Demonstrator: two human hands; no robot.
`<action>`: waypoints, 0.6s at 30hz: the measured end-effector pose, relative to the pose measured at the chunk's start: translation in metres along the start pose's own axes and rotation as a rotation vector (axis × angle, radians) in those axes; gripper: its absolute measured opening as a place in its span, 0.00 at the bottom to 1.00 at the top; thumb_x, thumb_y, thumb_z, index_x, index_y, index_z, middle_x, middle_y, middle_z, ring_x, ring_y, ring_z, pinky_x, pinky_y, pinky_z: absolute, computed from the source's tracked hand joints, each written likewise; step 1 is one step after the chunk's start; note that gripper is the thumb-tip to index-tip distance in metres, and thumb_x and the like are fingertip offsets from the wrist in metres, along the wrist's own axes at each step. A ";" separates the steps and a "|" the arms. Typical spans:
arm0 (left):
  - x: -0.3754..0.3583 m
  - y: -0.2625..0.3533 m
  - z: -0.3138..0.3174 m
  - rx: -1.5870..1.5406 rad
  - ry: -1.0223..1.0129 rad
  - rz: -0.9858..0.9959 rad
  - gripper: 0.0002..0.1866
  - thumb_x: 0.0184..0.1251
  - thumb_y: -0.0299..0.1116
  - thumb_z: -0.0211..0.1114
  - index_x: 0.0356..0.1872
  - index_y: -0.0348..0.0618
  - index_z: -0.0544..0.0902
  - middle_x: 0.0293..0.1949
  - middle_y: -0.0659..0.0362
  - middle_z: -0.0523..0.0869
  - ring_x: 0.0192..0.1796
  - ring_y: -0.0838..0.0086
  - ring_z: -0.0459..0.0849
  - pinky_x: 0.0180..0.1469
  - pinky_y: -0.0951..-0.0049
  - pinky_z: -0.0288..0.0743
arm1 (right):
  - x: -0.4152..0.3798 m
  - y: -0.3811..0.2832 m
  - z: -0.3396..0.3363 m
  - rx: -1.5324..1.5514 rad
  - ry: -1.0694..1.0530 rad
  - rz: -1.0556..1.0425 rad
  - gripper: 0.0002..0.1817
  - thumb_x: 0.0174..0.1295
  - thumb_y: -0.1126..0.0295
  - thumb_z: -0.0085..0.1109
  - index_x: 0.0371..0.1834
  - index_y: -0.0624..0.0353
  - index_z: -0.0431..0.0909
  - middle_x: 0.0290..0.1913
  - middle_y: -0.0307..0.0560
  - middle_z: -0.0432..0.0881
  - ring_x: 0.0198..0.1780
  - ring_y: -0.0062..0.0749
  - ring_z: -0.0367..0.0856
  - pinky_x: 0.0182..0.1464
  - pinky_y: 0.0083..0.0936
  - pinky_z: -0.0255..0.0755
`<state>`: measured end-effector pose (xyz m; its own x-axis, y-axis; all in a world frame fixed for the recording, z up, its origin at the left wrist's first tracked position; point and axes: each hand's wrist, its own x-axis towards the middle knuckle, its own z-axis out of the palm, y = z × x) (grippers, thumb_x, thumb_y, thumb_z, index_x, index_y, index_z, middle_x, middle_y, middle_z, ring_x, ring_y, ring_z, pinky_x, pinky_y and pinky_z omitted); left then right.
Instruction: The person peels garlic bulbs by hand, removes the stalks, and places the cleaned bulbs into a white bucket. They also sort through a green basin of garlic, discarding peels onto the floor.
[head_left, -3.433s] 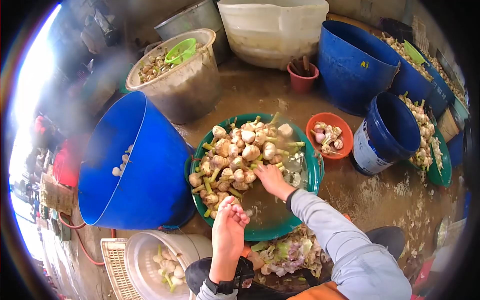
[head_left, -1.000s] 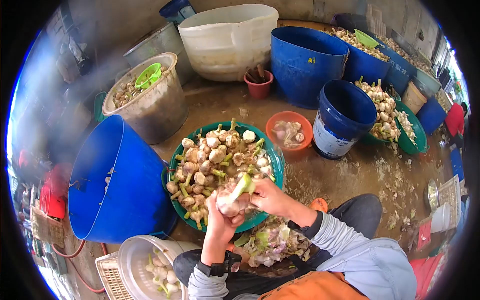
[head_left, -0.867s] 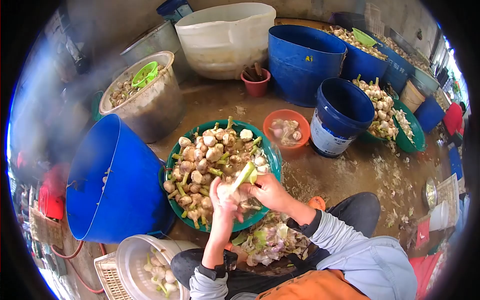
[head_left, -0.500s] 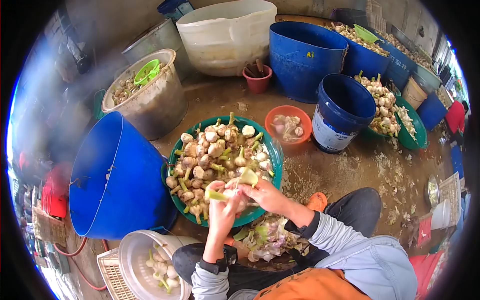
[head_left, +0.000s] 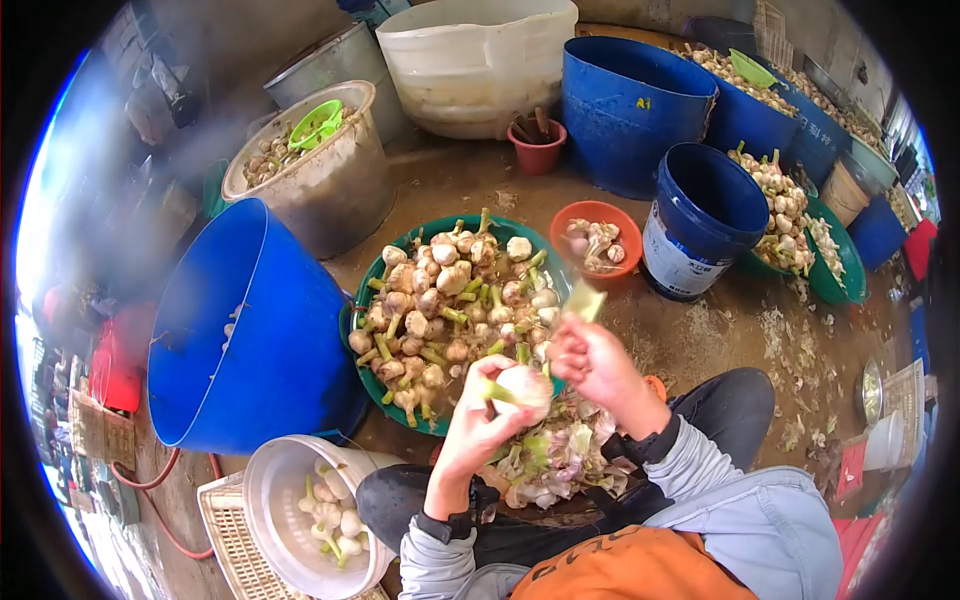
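Note:
My left hand (head_left: 465, 425) is closed around a whitish garlic bulb (head_left: 528, 390), its cut green stem pointing left. Beside it, my right hand (head_left: 600, 365) is raised, fingers pinched on a pale green strip of garlic skin (head_left: 584, 300) that is blurred by motion. Just beyond both hands is a green basin (head_left: 402, 243), filled with unpeeled garlic bulbs (head_left: 420, 300) in water. Below them, between the legs, lies a heap of garlic peelings (head_left: 560, 455). A white bucket (head_left: 272, 520) at the lower left holds several peeled bulbs (head_left: 327, 515).
A large blue tub (head_left: 205, 340) stands tilted at the left. Past the basin are an orange bowl (head_left: 568, 218) with garlic, a dark blue bucket (head_left: 685, 250) and a small red pot (head_left: 540, 157). Large tubs line the back. Scraps of skin litter the wet floor.
My hands, together on the bulb earlier, have come apart. The right has pulled away to the right with a strip of skin; the left keeps the bulb. The view has shifted slightly.

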<state>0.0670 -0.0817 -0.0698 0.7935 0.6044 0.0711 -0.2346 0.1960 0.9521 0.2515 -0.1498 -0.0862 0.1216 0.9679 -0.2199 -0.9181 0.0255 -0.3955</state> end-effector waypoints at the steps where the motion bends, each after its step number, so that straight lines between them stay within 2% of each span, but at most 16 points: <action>1: -0.001 -0.002 -0.005 -0.067 0.006 0.036 0.28 0.52 0.28 0.66 0.54 0.41 0.63 0.47 0.59 0.73 0.51 0.75 0.72 0.54 0.74 0.67 | -0.001 -0.004 -0.011 -0.084 0.053 -0.146 0.09 0.64 0.63 0.49 0.31 0.57 0.70 0.16 0.30 0.63 0.15 0.18 0.61 0.19 0.14 0.60; 3: -0.001 -0.001 -0.011 -0.179 0.102 0.049 0.28 0.54 0.27 0.64 0.55 0.41 0.63 0.48 0.58 0.72 0.51 0.73 0.73 0.53 0.72 0.69 | -0.011 -0.001 -0.016 -0.941 0.056 -0.094 0.11 0.63 0.60 0.49 0.29 0.54 0.75 0.16 0.35 0.70 0.15 0.21 0.68 0.17 0.20 0.63; 5: 0.002 0.005 -0.008 -0.150 0.237 0.093 0.28 0.54 0.25 0.64 0.56 0.41 0.62 0.48 0.57 0.72 0.51 0.73 0.74 0.52 0.74 0.71 | -0.010 0.017 -0.069 -2.345 -0.548 -0.095 0.14 0.58 0.55 0.54 0.28 0.54 0.77 0.20 0.41 0.77 0.21 0.33 0.78 0.22 0.30 0.70; 6: 0.003 0.003 -0.012 -0.104 0.271 0.068 0.29 0.54 0.23 0.65 0.56 0.41 0.62 0.48 0.57 0.72 0.50 0.74 0.74 0.51 0.75 0.72 | -0.008 0.014 -0.061 -2.572 -0.658 0.086 0.16 0.54 0.51 0.55 0.30 0.53 0.77 0.22 0.46 0.79 0.26 0.44 0.80 0.27 0.39 0.72; 7: 0.007 0.003 -0.014 -0.069 0.299 0.096 0.29 0.54 0.23 0.65 0.56 0.41 0.61 0.48 0.57 0.72 0.50 0.74 0.74 0.51 0.76 0.72 | -0.009 0.012 -0.017 -2.301 -0.289 -0.019 0.13 0.54 0.56 0.56 0.30 0.55 0.77 0.24 0.48 0.78 0.28 0.44 0.79 0.29 0.38 0.72; 9: 0.004 -0.004 -0.012 -0.012 0.375 0.122 0.30 0.53 0.23 0.66 0.55 0.41 0.61 0.48 0.56 0.72 0.49 0.75 0.74 0.50 0.76 0.72 | -0.008 0.008 0.044 -1.828 -0.117 -0.647 0.09 0.56 0.63 0.56 0.31 0.56 0.75 0.28 0.47 0.78 0.31 0.42 0.78 0.33 0.35 0.71; 12: 0.006 -0.003 -0.013 0.057 0.427 0.159 0.30 0.52 0.22 0.68 0.54 0.39 0.60 0.47 0.55 0.72 0.48 0.75 0.74 0.49 0.78 0.70 | 0.002 0.015 0.067 -1.845 -0.158 -0.860 0.06 0.56 0.70 0.55 0.33 0.59 0.74 0.31 0.45 0.77 0.34 0.41 0.77 0.36 0.32 0.70; 18: 0.007 -0.001 -0.007 0.268 0.509 0.224 0.30 0.49 0.20 0.67 0.55 0.37 0.64 0.47 0.56 0.72 0.47 0.75 0.74 0.49 0.78 0.69 | 0.003 0.020 0.066 -1.921 -0.200 -0.923 0.08 0.51 0.71 0.57 0.34 0.59 0.73 0.30 0.45 0.77 0.34 0.39 0.76 0.37 0.31 0.70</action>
<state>0.0685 -0.0723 -0.0728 0.3581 0.9142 0.1897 -0.1623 -0.1392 0.9769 0.2088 -0.1296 -0.0359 0.0456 0.8405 0.5398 0.8042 0.2897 -0.5190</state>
